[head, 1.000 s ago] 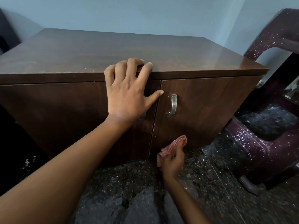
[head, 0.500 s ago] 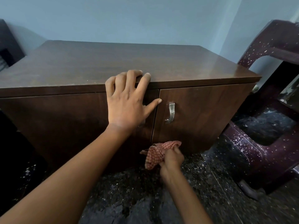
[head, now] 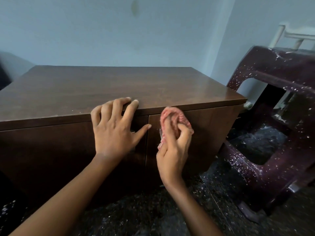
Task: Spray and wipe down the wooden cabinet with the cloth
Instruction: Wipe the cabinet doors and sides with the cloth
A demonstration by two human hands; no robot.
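- My left hand [head: 114, 132] rests spread on the wooden cabinet [head: 119, 86], at its top front edge, holding nothing.
- My right hand [head: 173, 150] clutches the red checked cloth [head: 172, 114], bunched.

I see the cabinet [head: 119, 86] in a dark brown wood tone, with fine darker grain lines running along its top and a paler shine near its right corner. The cloth [head: 172, 116] is pinkish red with small white checks, but it is blurred, so the pattern is not sharp. The wall [head: 85, 40] behind is a plain pale blue-grey, with one small yellowish-brown stain [head: 134, 5] high up. On the right, the plastic chair [head: 281, 68] is deep maroon, sprinkled all over with little white specks. The floor [head: 153, 210] is black with many white and grey flecks. Above the chair a white frame [head: 289, 34] shows.
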